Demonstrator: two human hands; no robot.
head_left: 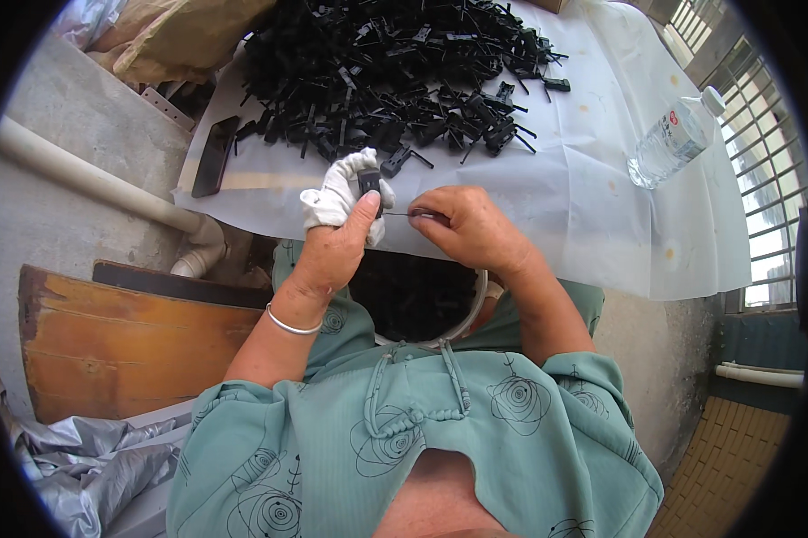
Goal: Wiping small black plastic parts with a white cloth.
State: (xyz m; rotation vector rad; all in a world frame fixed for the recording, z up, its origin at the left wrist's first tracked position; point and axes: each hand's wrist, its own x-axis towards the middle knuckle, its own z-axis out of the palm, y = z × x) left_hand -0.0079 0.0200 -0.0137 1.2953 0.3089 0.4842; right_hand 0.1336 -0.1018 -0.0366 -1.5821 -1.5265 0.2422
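My left hand (337,211), in a white glove that leaves the thumb bare, grips a small black plastic part (370,183) upright between thumb and fingers. From the right, my right hand (475,226) pinches the dark handle of a thin-tipped tool (397,214). Its narrow metal tip reaches to the lower side of the plastic part; whether it touches is too small to tell. Just beyond my left hand lies a loose black part with a thin arm (406,161). A large pile of similar black parts (377,81) covers the far middle of the table.
White sheeting covers the table (565,197). A phone (216,157) lies at its left edge, and a clear water bottle (673,139) is at the right. Below the near edge, between my legs, sits a round pale-rimmed bucket (481,300) with dark contents. A wooden board (135,345) leans at left.
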